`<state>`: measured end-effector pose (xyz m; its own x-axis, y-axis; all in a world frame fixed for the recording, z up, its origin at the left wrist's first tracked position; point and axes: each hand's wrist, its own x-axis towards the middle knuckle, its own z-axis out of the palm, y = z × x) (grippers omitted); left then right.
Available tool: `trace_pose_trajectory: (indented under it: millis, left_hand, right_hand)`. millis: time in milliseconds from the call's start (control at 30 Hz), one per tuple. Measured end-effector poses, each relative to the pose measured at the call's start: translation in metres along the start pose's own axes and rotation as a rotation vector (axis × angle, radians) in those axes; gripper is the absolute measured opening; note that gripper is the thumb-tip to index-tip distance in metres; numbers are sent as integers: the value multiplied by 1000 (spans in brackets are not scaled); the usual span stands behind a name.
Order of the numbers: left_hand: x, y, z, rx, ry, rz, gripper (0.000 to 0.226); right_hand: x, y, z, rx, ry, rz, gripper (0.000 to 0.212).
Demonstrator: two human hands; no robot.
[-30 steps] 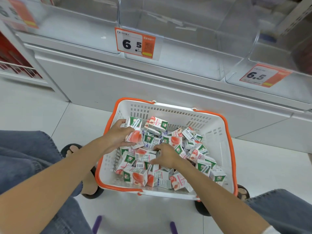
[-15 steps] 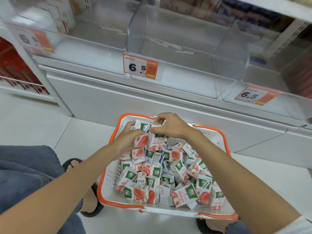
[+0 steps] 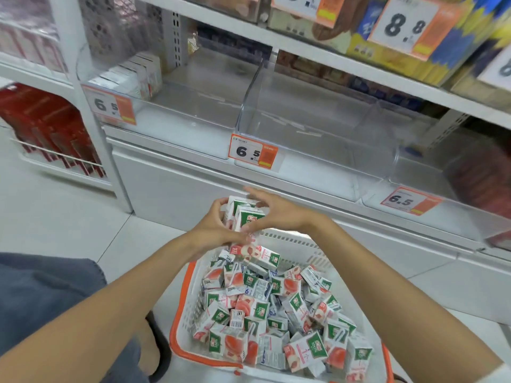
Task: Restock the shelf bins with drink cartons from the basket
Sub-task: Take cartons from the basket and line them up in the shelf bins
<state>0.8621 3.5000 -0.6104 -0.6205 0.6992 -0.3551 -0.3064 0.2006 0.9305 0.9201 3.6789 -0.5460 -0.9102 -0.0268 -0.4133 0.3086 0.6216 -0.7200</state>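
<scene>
L hand (image 3: pixel 213 230) + R hand (image 3: pixel 279 214) gripping bunch of cartons (image 3: pixel 247 215), fingers (image 3: pixel 221 202) curling round them, hovering over basket (image 3: pixel 179 313) far rim, below clear shelf bin (image 3: pixel 304 125).

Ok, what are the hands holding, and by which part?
A bunch of drink cartons, clamped by its outer sides between the left hand and right hand.
</scene>
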Motion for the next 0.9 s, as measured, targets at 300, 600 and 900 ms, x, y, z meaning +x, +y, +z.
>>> trace_pose_trajectory:
  millis: [300, 600, 900]
  left_hand:
    - [-5, 118, -83, 217, -15, 199, 104]
    - [22, 142, -213, 1104, 778, 356, 111]
    - [42, 105, -256, 1333, 903, 253, 96]
  right_hand:
    - [45, -110, -31, -22, 261, -182, 38]
    - [142, -215, -66, 41, 627, -387, 45]
    - [262, -213, -34, 44, 273, -183, 53]
